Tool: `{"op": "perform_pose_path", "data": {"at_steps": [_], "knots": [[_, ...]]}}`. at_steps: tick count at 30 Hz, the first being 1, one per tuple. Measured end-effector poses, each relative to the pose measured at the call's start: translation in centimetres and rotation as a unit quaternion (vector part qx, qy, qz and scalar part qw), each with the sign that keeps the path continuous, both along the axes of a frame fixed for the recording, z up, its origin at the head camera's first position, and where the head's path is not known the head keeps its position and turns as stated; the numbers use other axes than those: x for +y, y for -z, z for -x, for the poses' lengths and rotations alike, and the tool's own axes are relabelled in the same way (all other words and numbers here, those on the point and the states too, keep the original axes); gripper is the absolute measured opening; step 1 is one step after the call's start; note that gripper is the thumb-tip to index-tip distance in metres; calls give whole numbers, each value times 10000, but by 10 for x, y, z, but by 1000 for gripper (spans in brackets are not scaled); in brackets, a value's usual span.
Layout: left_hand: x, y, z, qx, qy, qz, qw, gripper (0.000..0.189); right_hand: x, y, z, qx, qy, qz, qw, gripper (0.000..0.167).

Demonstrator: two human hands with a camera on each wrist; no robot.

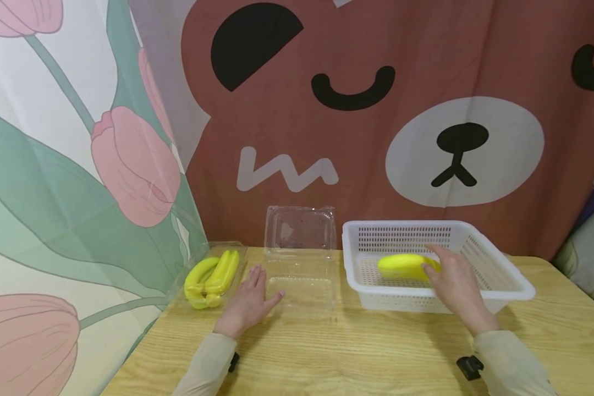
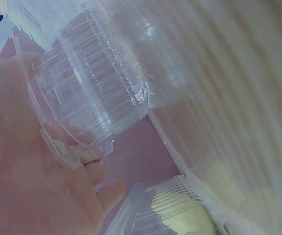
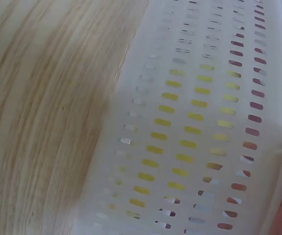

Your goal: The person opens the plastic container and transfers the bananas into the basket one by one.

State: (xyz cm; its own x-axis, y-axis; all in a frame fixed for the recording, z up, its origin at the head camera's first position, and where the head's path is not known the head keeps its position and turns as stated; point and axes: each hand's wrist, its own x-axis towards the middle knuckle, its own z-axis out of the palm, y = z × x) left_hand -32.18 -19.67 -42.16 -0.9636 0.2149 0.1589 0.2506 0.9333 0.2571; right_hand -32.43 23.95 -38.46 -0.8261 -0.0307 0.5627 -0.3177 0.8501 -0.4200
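Observation:
A clear plastic clamshell box stands on the table with its lid raised. My left hand reaches to its left side, fingers extended and thumb spread toward the box; in the left wrist view the hand is partly behind the clear plastic. My right hand is over the white basket, index finger stretched out and thumb at the right end of a yellow banana. Its other fingers are hidden. Yellow also shows through the slots of the basket in the right wrist view.
At the left, another clear box holds several bananas. The slotted white basket stands on the right of the wooden table. A bear-print curtain hangs behind, and a tulip-print curtain borders the left side.

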Motion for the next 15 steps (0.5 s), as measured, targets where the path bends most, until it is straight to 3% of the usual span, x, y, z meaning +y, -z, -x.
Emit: {"op": "perform_pose_path", "data": {"at_steps": [15], "knots": [[1, 1, 0, -9, -20, -75, 10000, 88, -1, 0, -1, -8, -17, -38, 10000, 47]]}}
